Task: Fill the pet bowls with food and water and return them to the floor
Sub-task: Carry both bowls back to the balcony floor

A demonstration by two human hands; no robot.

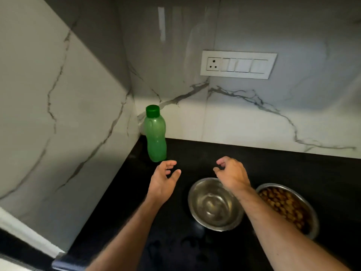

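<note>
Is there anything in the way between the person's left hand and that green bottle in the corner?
Nothing visible. The left hand hovers open just short of the green bottle, with only bare black counter between them. The empty steel bowl and the food bowl sit off to the right, out of the path.

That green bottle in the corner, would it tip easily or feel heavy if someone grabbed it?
The green bottle stands tall on a narrow base, so a sideways push near its cap would probably topple it. It looks mostly full, so likely heavy for its size. Its smooth plastic may be somewhat slippery.
</note>
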